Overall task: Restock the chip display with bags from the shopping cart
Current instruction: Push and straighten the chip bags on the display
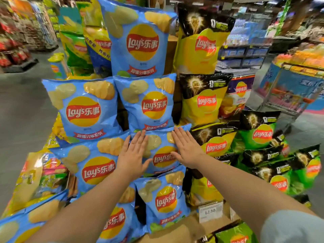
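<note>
- Left hand (135, 153) flat, fingers straight and together, palm pressed on the blue bag (161, 153) at picture centre.
- Right hand (186, 148) likewise flat and spread, resting on the same bag's right edge; neither hand pinches anything.
- That bag sits in the chip display (184, 228), below two more blue bags at 12 o'clock, a fourth topping the stack.
- Yellow bags (203, 100) at 2 o'clock, green bags (261, 135) at 3 o'clock.
- Price tag (210, 211) at 5 o'clock.
- Shopping cart not in view.
- Judgement: this bag looks placed, being patted into line; blue column appears nearly full; bags left in the cart unknown.
</note>
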Tool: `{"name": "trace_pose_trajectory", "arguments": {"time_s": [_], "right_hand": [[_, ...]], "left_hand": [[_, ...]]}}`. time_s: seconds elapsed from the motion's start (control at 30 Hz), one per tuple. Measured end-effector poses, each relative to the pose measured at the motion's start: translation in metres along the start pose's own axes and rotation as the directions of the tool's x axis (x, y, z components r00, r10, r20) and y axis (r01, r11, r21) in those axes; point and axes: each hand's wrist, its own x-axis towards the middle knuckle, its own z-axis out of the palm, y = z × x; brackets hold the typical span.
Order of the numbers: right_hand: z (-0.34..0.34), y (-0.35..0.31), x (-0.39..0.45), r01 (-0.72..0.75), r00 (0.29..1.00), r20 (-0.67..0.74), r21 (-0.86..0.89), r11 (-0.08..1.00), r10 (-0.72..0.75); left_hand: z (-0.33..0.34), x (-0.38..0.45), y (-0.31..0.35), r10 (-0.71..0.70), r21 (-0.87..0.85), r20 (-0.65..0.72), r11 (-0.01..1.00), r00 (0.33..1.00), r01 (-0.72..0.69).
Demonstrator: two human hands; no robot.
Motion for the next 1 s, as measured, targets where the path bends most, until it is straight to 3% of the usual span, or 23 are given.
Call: {"name": "trace_pose_trajectory", "arguments": {"time_s": [0.2,0.33,0.5,0.7,0.83,1.0], "right_hand": [[0.012,0.022,0.008,0.153,0.987,-0.046,0.052,0.987,-0.151],[0.013,0.034,0.003,0.206,0.972,-0.121,0.029,0.978,-0.201],[0.032,0.08,-0.029,0.352,0.9,-0.258,-0.048,0.935,-0.352],[0.019,0.147,-0.056,0.177,0.98,-0.087,-0.012,0.984,-0.178],[0.019,0.186,-0.068,0.057,0.998,0.025,-0.057,0.997,-0.056],[0.024,0.224,-0.059,-0.025,1.0,-0.005,-0.088,0.996,0.025]], "left_hand": [[0.003,-0.002,0.0,-0.045,0.048,0.054,0.998,0.998,0.043],[-0.002,-0.007,0.01,-0.129,0.099,0.004,0.987,0.992,0.128],[-0.01,0.013,0.063,0.035,0.048,-0.119,0.998,0.992,-0.03],[-0.001,0.06,0.143,0.134,0.024,0.021,0.991,0.991,-0.135],[0.008,0.093,0.17,0.118,0.049,0.075,0.991,0.99,-0.121],[0.017,0.112,0.168,0.068,0.052,0.09,0.996,0.994,-0.073]]}}
